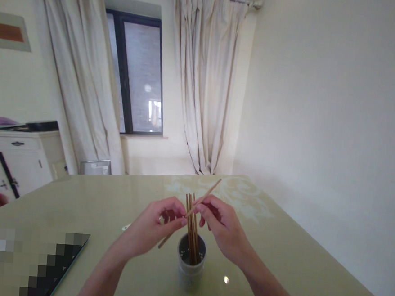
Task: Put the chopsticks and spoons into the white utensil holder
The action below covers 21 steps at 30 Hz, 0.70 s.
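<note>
head: a thin brown stick (pixel 212 189) is pinched by left hand (pixel 161 222) and right hand (pixel 222 225). darker sticks (pixel 192 244) are held in a round grey cup (pixel 190 277).

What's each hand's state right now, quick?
Left hand: closed, pinching a slanted brown stick.
Right hand: closed, pinching the same stick nearer its upper end.

Thin brown sticks (pixel 192 243) look like matt wood; the grey round cup (pixel 190 277) seems of smooth plastic; the pale-green wide tabletop (pixel 277 262) is glossy; long cream curtains (pixel 78 58) are of cloth.
</note>
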Each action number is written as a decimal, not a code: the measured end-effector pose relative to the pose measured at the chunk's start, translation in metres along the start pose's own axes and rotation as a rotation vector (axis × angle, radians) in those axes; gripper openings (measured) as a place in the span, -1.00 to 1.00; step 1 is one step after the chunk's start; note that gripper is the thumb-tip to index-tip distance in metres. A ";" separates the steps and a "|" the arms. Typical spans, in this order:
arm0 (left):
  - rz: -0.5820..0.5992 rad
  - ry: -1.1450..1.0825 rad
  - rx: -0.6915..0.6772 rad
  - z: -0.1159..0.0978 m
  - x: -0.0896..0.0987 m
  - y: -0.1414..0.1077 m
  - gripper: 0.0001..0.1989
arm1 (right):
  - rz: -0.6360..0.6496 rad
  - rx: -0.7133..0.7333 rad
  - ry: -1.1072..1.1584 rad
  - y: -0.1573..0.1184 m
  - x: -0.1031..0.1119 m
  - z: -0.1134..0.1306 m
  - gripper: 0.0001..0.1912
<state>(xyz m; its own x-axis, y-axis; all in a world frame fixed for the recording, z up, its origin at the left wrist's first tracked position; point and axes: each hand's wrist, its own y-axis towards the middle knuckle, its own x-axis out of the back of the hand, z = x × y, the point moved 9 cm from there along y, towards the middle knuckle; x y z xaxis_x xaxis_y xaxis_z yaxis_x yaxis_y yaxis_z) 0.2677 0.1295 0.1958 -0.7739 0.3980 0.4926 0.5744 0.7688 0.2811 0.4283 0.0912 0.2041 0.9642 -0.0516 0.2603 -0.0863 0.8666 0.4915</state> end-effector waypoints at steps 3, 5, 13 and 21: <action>0.009 0.043 0.005 0.003 -0.005 0.004 -0.68 | -0.022 0.003 -0.013 -0.002 0.010 0.007 -0.76; 0.020 0.225 0.077 0.025 -0.003 0.008 -0.62 | -0.027 -0.016 -0.110 -0.002 0.020 0.010 -0.75; 0.175 1.065 0.639 0.155 0.011 -0.011 -0.65 | 0.078 -0.058 -0.519 0.006 0.021 -0.008 -0.77; 0.215 1.021 0.641 0.177 0.004 -0.013 -0.72 | 0.193 -0.109 -0.619 0.004 -0.007 -0.035 -0.69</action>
<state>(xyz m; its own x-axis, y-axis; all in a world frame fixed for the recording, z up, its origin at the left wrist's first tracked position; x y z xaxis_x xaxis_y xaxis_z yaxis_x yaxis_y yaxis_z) 0.2098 0.2095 0.0477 0.0503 0.1935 0.9798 0.2061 0.9579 -0.1998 0.4298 0.1122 0.1754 0.6082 -0.1377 0.7817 -0.1862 0.9326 0.3091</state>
